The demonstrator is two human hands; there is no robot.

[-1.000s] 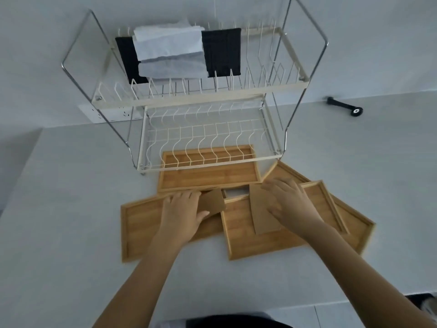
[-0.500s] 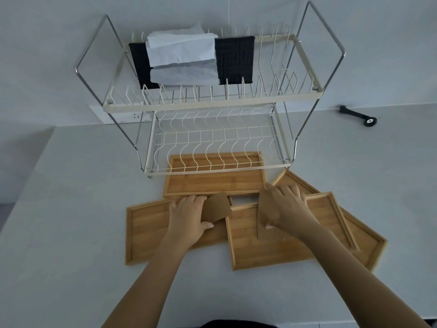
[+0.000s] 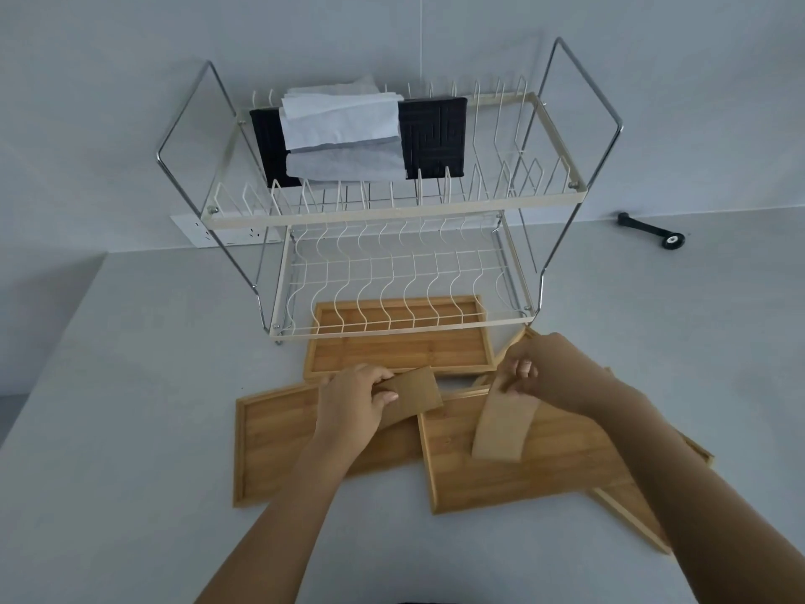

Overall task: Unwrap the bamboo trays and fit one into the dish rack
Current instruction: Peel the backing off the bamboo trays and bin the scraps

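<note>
Several bamboo trays lie on the white counter in front of a two-tier wire dish rack [image 3: 392, 202]. One tray [image 3: 400, 350] sits half under the rack's lower tier. A left tray [image 3: 279, 446] and a right tray [image 3: 522, 473] lie nearer me, and another tray [image 3: 644, 512] lies under the right one. My left hand [image 3: 353, 407] grips a brown cardboard piece [image 3: 414, 394]. My right hand [image 3: 549, 372] pinches the top of a second cardboard strip [image 3: 503, 425], which hangs above the right tray.
White paper [image 3: 339, 124] and a black mat [image 3: 435, 137] rest on the rack's upper tier. A black handle with a wheel [image 3: 653, 233] lies at the back right by the wall. A wall socket strip [image 3: 226, 231] sits behind the rack's left leg.
My right hand has lifted its cardboard strip off the right tray, so it now hangs upright. My left hand has raised its cardboard piece slightly. The view has shifted downward.
</note>
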